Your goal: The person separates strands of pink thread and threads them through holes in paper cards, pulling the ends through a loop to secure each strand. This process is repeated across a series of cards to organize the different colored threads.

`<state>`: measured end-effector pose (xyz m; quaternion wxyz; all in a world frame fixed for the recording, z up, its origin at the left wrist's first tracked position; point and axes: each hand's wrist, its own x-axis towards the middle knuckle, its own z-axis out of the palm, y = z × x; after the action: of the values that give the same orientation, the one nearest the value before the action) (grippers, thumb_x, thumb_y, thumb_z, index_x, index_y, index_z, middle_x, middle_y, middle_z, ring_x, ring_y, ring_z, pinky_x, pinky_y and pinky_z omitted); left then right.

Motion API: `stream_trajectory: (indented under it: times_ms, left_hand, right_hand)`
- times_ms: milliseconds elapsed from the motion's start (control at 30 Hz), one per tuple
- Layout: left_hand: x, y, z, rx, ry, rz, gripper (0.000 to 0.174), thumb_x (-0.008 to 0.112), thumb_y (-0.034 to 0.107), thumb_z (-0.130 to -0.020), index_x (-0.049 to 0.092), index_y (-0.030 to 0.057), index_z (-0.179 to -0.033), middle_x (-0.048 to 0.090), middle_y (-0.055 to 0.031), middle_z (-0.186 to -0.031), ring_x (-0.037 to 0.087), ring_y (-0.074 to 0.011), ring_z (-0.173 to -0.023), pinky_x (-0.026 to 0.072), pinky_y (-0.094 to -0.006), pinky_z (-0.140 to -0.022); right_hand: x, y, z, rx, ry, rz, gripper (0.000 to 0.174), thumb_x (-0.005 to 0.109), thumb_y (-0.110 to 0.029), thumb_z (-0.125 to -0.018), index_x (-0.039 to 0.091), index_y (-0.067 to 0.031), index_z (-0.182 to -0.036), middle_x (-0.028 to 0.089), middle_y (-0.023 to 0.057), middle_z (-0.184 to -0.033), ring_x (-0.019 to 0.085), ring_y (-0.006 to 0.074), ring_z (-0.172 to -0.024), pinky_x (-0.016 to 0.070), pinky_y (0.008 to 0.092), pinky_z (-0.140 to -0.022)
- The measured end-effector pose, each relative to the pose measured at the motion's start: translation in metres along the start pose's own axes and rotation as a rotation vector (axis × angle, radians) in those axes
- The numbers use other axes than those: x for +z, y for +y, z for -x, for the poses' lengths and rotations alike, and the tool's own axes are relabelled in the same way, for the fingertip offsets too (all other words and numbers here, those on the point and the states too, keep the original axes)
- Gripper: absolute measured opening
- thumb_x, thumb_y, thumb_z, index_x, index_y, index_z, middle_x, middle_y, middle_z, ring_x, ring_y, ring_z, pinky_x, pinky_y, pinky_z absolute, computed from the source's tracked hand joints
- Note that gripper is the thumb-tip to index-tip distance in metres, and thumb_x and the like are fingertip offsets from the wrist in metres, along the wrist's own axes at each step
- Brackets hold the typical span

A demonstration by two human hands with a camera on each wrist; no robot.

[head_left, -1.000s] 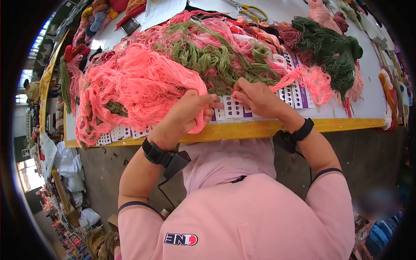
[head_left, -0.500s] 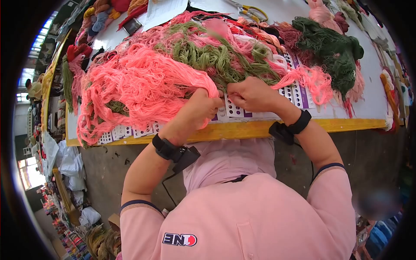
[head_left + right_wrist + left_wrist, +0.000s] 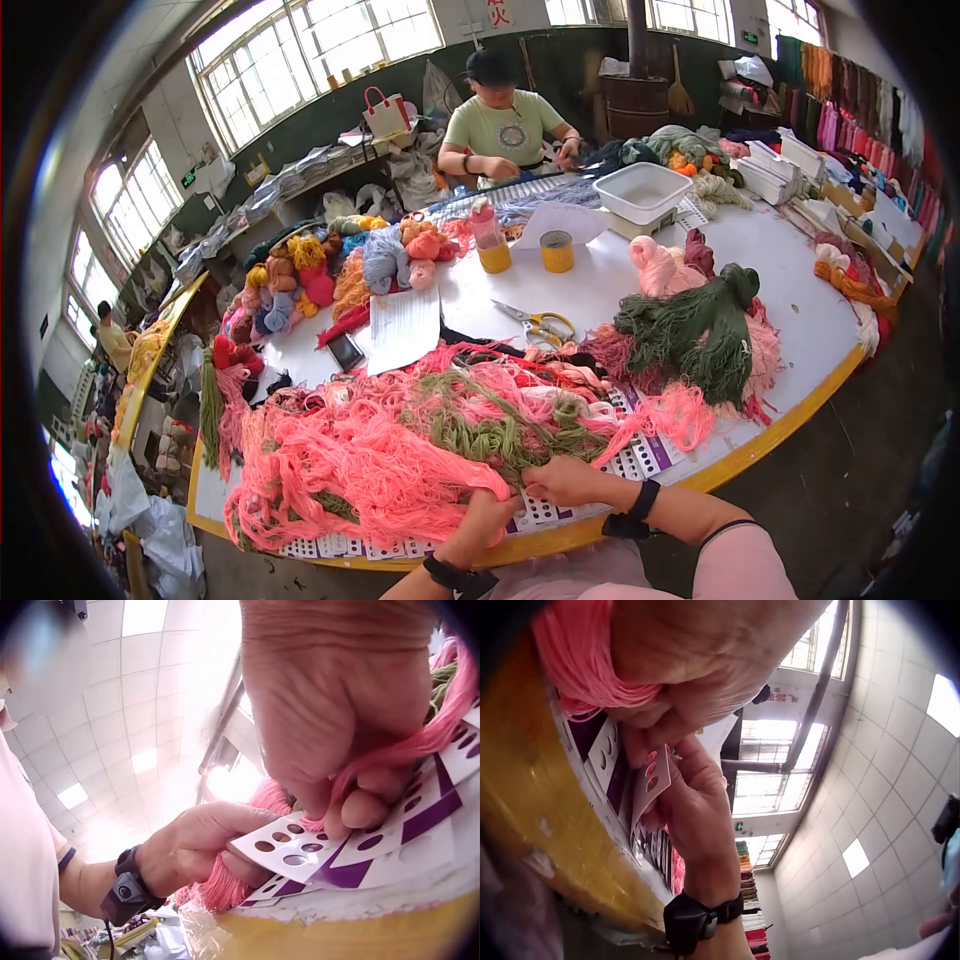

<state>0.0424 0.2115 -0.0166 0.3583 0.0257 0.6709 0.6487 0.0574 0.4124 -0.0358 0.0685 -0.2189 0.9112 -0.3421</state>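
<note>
A large loose heap of bright pink yarn lies along the near edge of the table, mixed with green yarn. My left hand grips a gathered bundle of the pink yarn, which loops around its fingers. At its fingertips is a white and purple card with punched holes. My right hand is close beside the left and pinches a thin bunch of pink strands right at this card. In the right wrist view, pink thread reaches the card's holes beneath the curled fingers.
More punched cards lie under the yarn. Beyond are scissors, a phone, a paper sheet, yellow tape rolls and a white basin. Dark green yarn lies right. Another person works across the table.
The head view has tilted up, bringing the far table and another person into sight. My left hand has shifted right with the pink bundle, closer to my right hand.
</note>
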Motion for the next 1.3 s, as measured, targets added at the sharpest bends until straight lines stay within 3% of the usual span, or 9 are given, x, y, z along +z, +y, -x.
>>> stream_trajectory:
  times_ms: [167, 267, 300, 400, 533, 933, 1033, 1233, 1300]
  left_hand:
    - [-0.003, -0.027, -0.003, 0.162, 0.059, -0.137, 0.030, 0.076, 0.020, -0.080, 0.057, 0.0012, -0.092, 0.057, -0.0023, -0.088, 0.051, -0.0111, -0.078, 0.0442, -0.0322, -0.060]
    - [-0.018, -0.034, -0.009, 0.310, 0.239, -0.476, 0.051, 0.081, 0.044, -0.074, 0.058, -0.0020, -0.071, 0.053, -0.0012, -0.064, 0.047, -0.0097, -0.058, 0.0400, -0.0356, -0.047]
    - [-0.038, -0.032, -0.014, 0.037, 0.213, -0.782, 0.048, 0.081, 0.040, -0.073, 0.060, -0.0036, -0.068, 0.054, -0.0025, -0.058, 0.048, -0.0108, -0.051, 0.0398, -0.0359, -0.045]
    - [-0.032, -0.008, 0.005, 0.044, 0.161, -0.321, 0.028, 0.079, 0.022, -0.075, 0.066, -0.0022, -0.080, 0.063, -0.0023, -0.069, 0.055, -0.0088, -0.057, 0.0439, -0.0266, -0.049]
    - [-0.024, -0.010, 0.011, -0.025, 0.133, -0.199, 0.017, 0.072, 0.014, -0.084, 0.066, -0.0018, -0.087, 0.063, -0.0028, -0.072, 0.051, -0.0053, -0.056, 0.0385, -0.0232, -0.048]
    - [-0.014, -0.007, 0.019, -0.104, 0.133, 0.394, 0.014, 0.069, 0.015, -0.088, 0.066, 0.0019, -0.089, 0.062, -0.0018, -0.075, 0.046, -0.0052, -0.055, 0.0340, -0.0220, -0.046]
    - [-0.015, -0.001, 0.020, -0.194, 0.132, 0.409, 0.017, 0.069, 0.019, -0.088, 0.066, 0.0019, -0.087, 0.059, -0.0002, -0.069, 0.046, -0.0058, -0.052, 0.0356, -0.0227, -0.045]
    - [-0.015, -0.013, 0.017, 0.025, 0.267, -0.256, 0.016, 0.069, 0.018, -0.090, 0.062, 0.0035, -0.085, 0.053, 0.0006, -0.062, 0.042, -0.0063, -0.046, 0.0334, -0.0233, -0.042]
    - [-0.010, -0.013, 0.017, 0.035, 0.267, -0.181, 0.018, 0.069, 0.018, -0.090, 0.063, 0.0029, -0.084, 0.052, 0.0012, -0.062, 0.042, -0.0058, -0.047, 0.0328, -0.0230, -0.042]
  right_hand:
    - [-0.001, -0.002, 0.003, 0.001, -0.051, 0.087, 0.026, 0.062, -0.033, -0.086, 0.062, -0.0079, -0.092, 0.066, 0.0190, -0.079, 0.064, 0.0404, -0.074, 0.0501, 0.0511, -0.067]
    - [0.002, 0.016, 0.000, -0.052, 0.000, -0.074, 0.022, 0.066, -0.029, -0.084, 0.066, -0.0084, -0.094, 0.067, 0.0147, -0.083, 0.066, 0.0344, -0.075, 0.0510, 0.0443, -0.066]
    - [0.003, 0.015, 0.003, -0.090, 0.036, -0.096, 0.018, 0.065, -0.023, -0.085, 0.065, -0.0074, -0.093, 0.067, 0.0135, -0.079, 0.066, 0.0328, -0.072, 0.0510, 0.0420, -0.064]
    - [0.001, -0.002, 0.010, 0.024, 0.000, -0.214, 0.019, 0.066, -0.022, -0.084, 0.064, -0.0042, -0.090, 0.066, 0.0168, -0.076, 0.065, 0.0353, -0.072, 0.0498, 0.0448, -0.066]
    - [0.002, -0.008, 0.011, 0.058, 0.089, -0.211, 0.019, 0.065, -0.021, -0.085, 0.061, -0.0023, -0.088, 0.065, 0.0176, -0.074, 0.064, 0.0370, -0.071, 0.0483, 0.0456, -0.065]
    - [0.011, -0.014, 0.020, 0.036, 0.172, -0.085, 0.018, 0.066, -0.016, -0.087, 0.055, -0.0035, -0.095, 0.064, 0.0156, -0.075, 0.063, 0.0357, -0.071, 0.0464, 0.0438, -0.062]
    - [0.012, -0.016, 0.021, 0.067, 0.147, -0.074, 0.020, 0.064, -0.019, -0.087, 0.054, -0.0034, -0.095, 0.064, 0.0176, -0.079, 0.063, 0.0393, -0.078, 0.0461, 0.0486, -0.067]
    - [0.012, -0.017, 0.021, 0.094, 0.135, -0.062, 0.021, 0.063, -0.020, -0.086, 0.053, -0.0032, -0.095, 0.064, 0.0187, -0.083, 0.062, 0.0412, -0.083, 0.0460, 0.0509, -0.070]
    - [0.013, -0.018, 0.022, 0.101, 0.134, -0.054, 0.022, 0.064, -0.020, -0.086, 0.053, -0.0032, -0.095, 0.064, 0.0187, -0.083, 0.062, 0.0413, -0.083, 0.0460, 0.0509, -0.070]
